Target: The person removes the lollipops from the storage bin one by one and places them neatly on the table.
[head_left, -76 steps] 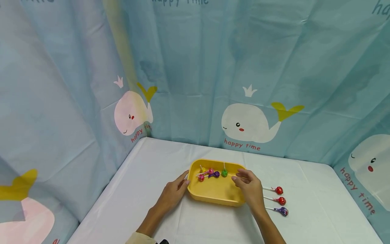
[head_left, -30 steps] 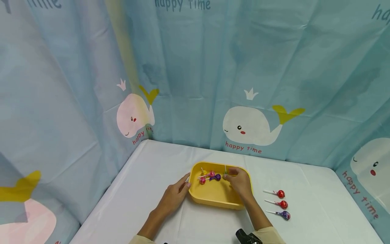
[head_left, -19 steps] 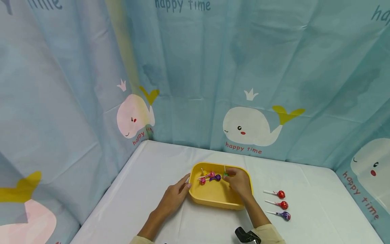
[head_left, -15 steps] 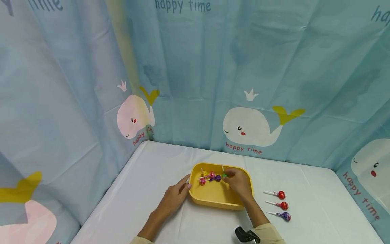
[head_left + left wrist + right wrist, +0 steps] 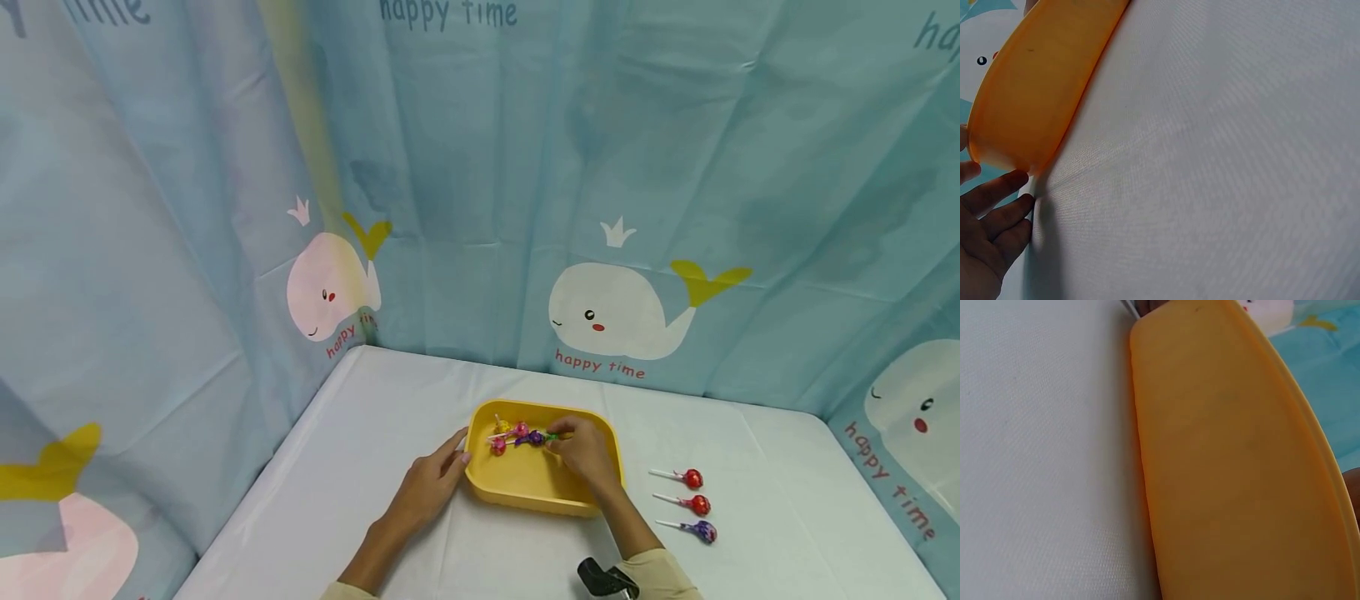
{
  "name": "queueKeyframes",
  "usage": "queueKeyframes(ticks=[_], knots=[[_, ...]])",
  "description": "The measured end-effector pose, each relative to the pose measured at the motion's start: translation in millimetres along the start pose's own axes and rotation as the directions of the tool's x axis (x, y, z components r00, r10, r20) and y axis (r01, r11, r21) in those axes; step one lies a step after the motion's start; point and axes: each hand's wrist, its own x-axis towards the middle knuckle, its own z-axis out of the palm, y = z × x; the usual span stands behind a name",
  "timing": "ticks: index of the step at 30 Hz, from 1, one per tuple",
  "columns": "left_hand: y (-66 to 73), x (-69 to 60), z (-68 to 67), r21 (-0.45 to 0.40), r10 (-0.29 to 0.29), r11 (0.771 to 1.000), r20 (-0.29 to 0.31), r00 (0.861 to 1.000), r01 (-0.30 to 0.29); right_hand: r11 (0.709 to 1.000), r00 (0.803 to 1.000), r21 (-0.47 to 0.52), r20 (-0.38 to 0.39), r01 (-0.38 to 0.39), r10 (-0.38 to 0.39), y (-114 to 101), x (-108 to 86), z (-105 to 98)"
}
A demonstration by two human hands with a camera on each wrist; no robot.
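A yellow tray (image 5: 525,502) sits on the white table with several wrapped lollipops inside. At its left end, my left hand (image 5: 427,487) touches the tray with fairly straight fingers; in the left wrist view the fingertips meet the end wall. Inside the right half, my right hand (image 5: 588,450) pinches a green lollipop (image 5: 551,437), mostly covered by the fingers. Just left of it lie a purple lollipop (image 5: 536,437), two pink ones, the upper pink lollipop (image 5: 521,429) and the lower pink lollipop (image 5: 498,447), and a yellow lollipop (image 5: 503,427). The right wrist view shows only the tray's outer wall (image 5: 1229,450) and a sliver of hand.
Right of the tray, three lollipops lie in a column with sticks pointing left: a red lollipop (image 5: 692,478), another red lollipop (image 5: 700,504) and a purple lollipop (image 5: 705,532). A blue whale-print curtain (image 5: 465,292) stands behind the table (image 5: 390,392).
My right hand reached into the tray and took hold of the green lollipop. Its stick, upright before, tipped leftward toward the purple one. My left hand stayed at the tray's end.
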Motion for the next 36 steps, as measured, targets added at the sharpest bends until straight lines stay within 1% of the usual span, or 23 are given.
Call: queueKeyframes(ticks=[5, 8, 12, 16, 19, 24, 29, 31, 34, 36], knots=[[-0.7, -0.6, -0.1, 0.001, 0.004, 1.000, -0.002, 1.000, -0.004, 1.000, 1.000, -0.011, 0.004, 0.013, -0.013, -1, -0.6, 1], [-1.6, -0.9, 0.3, -0.002, 0.011, 1.000, -0.006, 1.000, -0.011, 0.999, 0.999, -0.014, 0.009, 0.042, -0.042, 0, -1.4, 0], [-2.4, -0.9, 0.7, -0.012, 0.025, 1.000, -0.011, 1.000, -0.026, 0.998, 0.998, -0.023, 0.021, 0.063, -0.063, 1, -2.0, -1], [-2.6, -0.2, 0.4, -0.013, 0.025, 1.000, -0.006, 1.000, -0.025, 0.998, 0.998, -0.044, 0.043, 0.052, -0.050, 1, -2.0, 0], [-2.8, -0.1, -0.1, -0.010, 0.019, 1.000, 0.000, 1.000, -0.019, 0.998, 0.998, -0.046, 0.057, 0.030, -0.028, 1, -2.5, 0], [-2.8, -0.3, -0.2, -0.023, 0.009, 1.000, 0.004, 1.000, -0.009, 1.000, 0.999, -0.013, 0.048, 0.005, -0.005, -1, -5.3, 0], [-3.3, -0.8, 0.1, -0.026, 0.006, 1.000, 0.000, 1.000, -0.006, 0.994, 0.999, 0.111, 0.032, -0.015, 0.011, -3, -9.0, -4], [-3.4, -0.8, 0.2, -0.030, 0.006, 1.000, 0.000, 1.000, -0.006, 0.990, 1.000, 0.139, 0.014, -0.016, 0.014, -3, -10.3, -6], [-3.6, -0.5, 0.3, -0.030, 0.008, 1.000, 0.000, 1.000, -0.008, 0.992, 1.000, 0.129, -0.017, -0.009, 0.011, -3, -12.0, -10], [-3.7, -0.2, 0.4, -0.028, 0.009, 1.000, -0.002, 1.000, -0.009, 0.991, 1.000, 0.131, -0.022, -0.003, 0.006, -4, -13.4, -13]])
